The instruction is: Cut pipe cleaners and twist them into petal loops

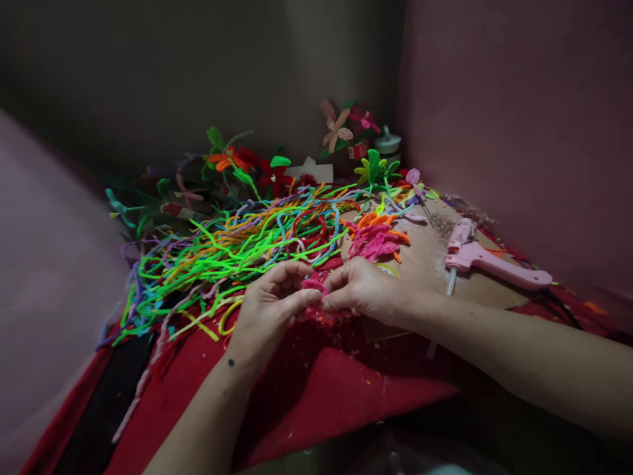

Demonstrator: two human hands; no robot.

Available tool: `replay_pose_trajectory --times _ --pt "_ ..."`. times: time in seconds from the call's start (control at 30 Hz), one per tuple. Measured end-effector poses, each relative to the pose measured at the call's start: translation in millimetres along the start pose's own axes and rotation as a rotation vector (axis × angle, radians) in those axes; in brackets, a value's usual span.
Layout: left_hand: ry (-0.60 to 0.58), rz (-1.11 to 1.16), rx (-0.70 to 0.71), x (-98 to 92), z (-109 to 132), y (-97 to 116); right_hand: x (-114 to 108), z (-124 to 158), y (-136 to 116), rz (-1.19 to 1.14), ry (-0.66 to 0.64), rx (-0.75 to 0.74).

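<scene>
Between both hands is a short pink pipe cleaner [314, 285], bent into a small loop. My left hand [270, 297] pinches it between thumb and fingers. From the other side my right hand [359, 290] grips it with thumb and forefinger; the fingertips partly hide it. Just beyond my right hand lies a pile of pink pipe-cleaner petals [373, 242], with orange petals [395, 236] around it. A wide heap of loose pipe cleaners [247, 237], mostly bright green, spreads behind my left hand.
A pink glue gun [494, 260] rests on a cardboard sheet [425, 257] at the right, near my right forearm. Finished pipe-cleaner flowers [337, 128] stand at the back beside a lidded jar [388, 142]. Red cloth [316, 409] covers the table, with small scraps on it.
</scene>
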State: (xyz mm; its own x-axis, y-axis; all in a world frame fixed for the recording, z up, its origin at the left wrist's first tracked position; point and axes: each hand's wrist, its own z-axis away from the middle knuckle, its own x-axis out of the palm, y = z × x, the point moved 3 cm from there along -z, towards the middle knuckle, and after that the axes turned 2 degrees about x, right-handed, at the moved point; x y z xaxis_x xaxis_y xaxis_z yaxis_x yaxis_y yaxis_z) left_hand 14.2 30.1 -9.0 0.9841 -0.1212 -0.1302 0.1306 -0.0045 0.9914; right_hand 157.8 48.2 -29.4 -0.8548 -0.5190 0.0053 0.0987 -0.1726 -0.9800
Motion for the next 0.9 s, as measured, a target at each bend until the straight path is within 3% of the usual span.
replay_pose_trajectory --times 0.1,0.27,0.4,0.53,0.9 --pt "-0.026 -0.019 -0.008 -2.0 0 1 1 -1 0 -0.014 -0.043 0.000" --pt "0.029 -0.027 -0.018 -3.0 0 3 2 0 -3 -0.051 -0.054 -0.087" --pt "0.071 -0.110 -0.010 1.4 1 6 3 1 -2 0.025 0.033 -0.108" --pt "0.086 -0.185 0.010 4.5 3 9 4 0 -1 -0.094 0.156 -0.099" --pt "0.077 -0.123 -0.021 6.5 3 7 8 -2 4 -0.301 0.005 -0.040"
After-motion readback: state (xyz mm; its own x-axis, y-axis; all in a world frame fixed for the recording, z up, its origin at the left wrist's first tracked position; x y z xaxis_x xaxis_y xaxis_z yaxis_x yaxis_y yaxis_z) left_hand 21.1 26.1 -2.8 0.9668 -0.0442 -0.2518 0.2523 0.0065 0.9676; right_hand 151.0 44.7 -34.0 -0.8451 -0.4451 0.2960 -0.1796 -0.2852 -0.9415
